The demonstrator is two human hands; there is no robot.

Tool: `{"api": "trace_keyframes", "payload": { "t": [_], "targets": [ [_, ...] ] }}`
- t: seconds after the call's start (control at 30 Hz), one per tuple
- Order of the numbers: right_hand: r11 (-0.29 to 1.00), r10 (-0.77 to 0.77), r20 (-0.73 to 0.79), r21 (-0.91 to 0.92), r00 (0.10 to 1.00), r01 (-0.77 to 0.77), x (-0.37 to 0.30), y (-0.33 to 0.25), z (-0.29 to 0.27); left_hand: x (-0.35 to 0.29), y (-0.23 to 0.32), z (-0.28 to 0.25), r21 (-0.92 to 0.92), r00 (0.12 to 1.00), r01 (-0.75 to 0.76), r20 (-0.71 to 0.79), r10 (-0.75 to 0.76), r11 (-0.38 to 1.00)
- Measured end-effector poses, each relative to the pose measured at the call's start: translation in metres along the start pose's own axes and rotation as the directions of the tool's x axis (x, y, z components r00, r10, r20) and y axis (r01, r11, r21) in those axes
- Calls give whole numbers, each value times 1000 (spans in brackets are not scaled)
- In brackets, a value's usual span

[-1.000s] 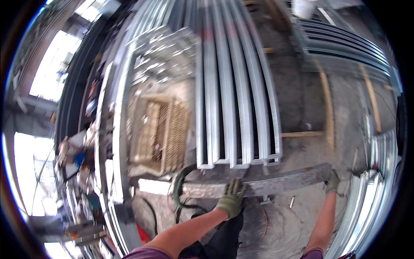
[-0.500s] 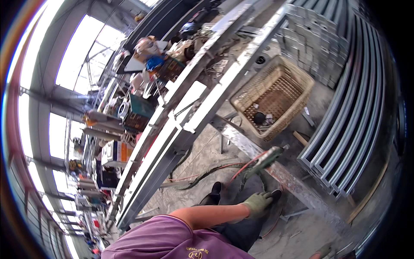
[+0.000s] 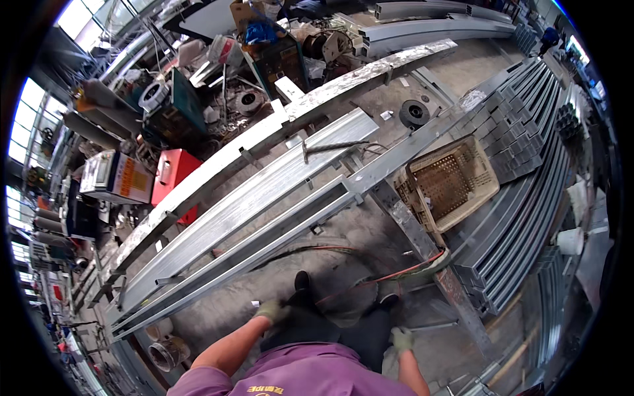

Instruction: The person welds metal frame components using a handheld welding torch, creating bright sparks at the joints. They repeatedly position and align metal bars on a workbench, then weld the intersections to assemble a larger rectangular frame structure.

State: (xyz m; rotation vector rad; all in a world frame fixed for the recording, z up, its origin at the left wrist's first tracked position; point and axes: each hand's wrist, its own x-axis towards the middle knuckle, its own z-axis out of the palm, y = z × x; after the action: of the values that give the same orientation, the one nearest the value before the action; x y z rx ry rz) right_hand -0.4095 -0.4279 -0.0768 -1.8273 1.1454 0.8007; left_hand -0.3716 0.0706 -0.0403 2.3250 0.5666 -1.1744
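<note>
My left hand [image 3: 272,310], in a pale green work glove, is beside my left thigh, its fingers loosely stretched out and slightly blurred. On the other side, my right hand [image 3: 401,339] wears a similar glove and hangs by my right leg with its fingers apart. Nothing shows in either hand. Ahead of me, long silver metal profiles [image 3: 264,188] lie across a metal stand. A painted, worn steel beam [image 3: 456,297] of the stand runs near my right side. A red hose [image 3: 416,267] hangs over that beam and trails along the floor.
A dirty plastic basket [image 3: 492,188] stands beyond the worn beam. Stacked metal tubes [image 3: 528,231] fill the right side. Beyond the stand are a red box [image 3: 173,175], a dark green machine [image 3: 175,109] and gas cylinders [image 3: 92,131]. Buckets [image 3: 165,353] sit at lower left.
My view has turned and shifted. My left hand has moved from across my body, near my right foot, back to my left side. My right hand now shows more fully.
</note>
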Motion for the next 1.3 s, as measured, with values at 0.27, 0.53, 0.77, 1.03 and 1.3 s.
{"api": "trace_keyframes", "payload": {
  "t": [0.27, 0.53, 0.77, 1.03, 1.3],
  "targets": [
    [670, -676, 175, -257, 716, 696, -46, -226, 120, -45, -239, -8, -496, 861, 420, -46, -506, 760],
    [64, -883, 458, -96, 101, 993, -115, -359, 227, -191, -250, 148, -688, 721, 514, 24, -692, 512],
    [-114, -726, 664, 138, -178, 984, -169, -371, 307, -275, -174, 319, -699, 629, 593, 92, -772, 400],
    [-200, -690, 716, -57, -100, 978, -129, -340, 299, -226, -270, 170, -993, 272, 115, 42, -961, -10],
    [-593, -528, 827, -197, -192, 780, -258, -352, 503, -158, -507, -64, -749, 585, -468, 135, -800, -469]
  ]
}}
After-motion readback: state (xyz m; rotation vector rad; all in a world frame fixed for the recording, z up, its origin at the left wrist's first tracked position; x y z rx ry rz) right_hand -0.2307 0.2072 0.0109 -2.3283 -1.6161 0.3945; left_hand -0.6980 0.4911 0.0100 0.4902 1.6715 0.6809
